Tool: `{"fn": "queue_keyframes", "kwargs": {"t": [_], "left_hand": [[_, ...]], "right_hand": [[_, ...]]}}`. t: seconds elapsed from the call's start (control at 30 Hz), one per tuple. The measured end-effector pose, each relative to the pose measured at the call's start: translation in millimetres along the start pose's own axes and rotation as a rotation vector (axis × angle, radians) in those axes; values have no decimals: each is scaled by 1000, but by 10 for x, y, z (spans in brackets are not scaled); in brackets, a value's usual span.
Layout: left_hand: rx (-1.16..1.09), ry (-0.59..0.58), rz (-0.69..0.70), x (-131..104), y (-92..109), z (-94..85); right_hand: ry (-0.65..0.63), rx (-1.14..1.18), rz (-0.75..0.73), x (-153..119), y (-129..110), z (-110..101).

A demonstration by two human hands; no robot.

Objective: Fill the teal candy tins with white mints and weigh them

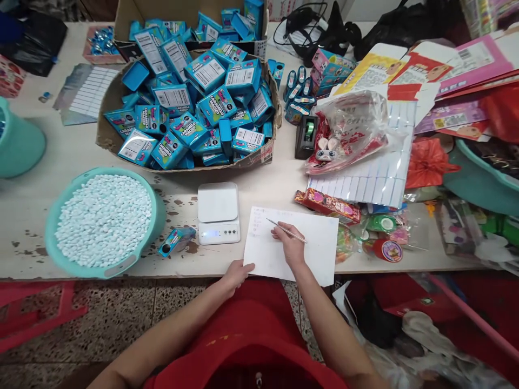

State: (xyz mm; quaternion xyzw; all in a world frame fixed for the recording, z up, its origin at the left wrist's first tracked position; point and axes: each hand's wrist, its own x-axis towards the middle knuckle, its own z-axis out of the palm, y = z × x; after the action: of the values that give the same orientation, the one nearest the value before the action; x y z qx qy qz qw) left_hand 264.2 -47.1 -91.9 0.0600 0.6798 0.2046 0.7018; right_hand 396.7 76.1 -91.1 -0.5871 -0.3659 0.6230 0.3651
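Note:
A pen (291,232) is held in my right hand (290,244), its tip over the upper left of a white sheet of paper (314,246) that bears a short column of handwriting. My left hand (238,274) grips the lower left corner of the sheet at the table edge, thumb on top. Left of the paper sits a white digital scale (219,212) with a lit display and a bare plate. Between the scale and a teal basin (52,232) of pale candies lies a small blue packet (175,242).
Behind, a cardboard box (109,121) is heaped with blue candy boxes. A tape dispenser (305,138), a plastic bag (357,127) and a red box (330,205) lie beyond the paper. Teal tubs stand at the far left (20,143) and far right (478,178).

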Motion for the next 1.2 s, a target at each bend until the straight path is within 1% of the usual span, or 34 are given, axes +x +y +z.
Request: {"fn": "queue_keyframes", "kwargs": {"t": [0.1,0.2,0.27,0.37,0.43,0.53,0.67,0.73,0.97,1.2], "left_hand": [[71,-22,-4,-9,40,-22],[115,-40,12,2,48,-27],[123,-58,30,23,36,-35],[125,-88,55,62,5,-58],[133,-99,66,88,-13,-74],[132,-129,79,121,-27,-86],[81,-163,84,150,-28,-82],[68,-171,78,155,-29,-81],[73,-169,82,163,-46,-100],[72,-171,96,205,-77,-92]], "right_hand": [[39,-38,-96,66,156,135],[93,-62,-188,137,334,228],[101,-110,-250,162,438,249],[68,-238,-326,168,529,240],[66,-350,-347,165,544,232],[105,-500,-338,164,536,240],[117,-625,-357,165,529,262],[112,-654,-395,168,538,265],[176,-696,-559,179,565,265],[161,-732,-606,187,547,275]]}}
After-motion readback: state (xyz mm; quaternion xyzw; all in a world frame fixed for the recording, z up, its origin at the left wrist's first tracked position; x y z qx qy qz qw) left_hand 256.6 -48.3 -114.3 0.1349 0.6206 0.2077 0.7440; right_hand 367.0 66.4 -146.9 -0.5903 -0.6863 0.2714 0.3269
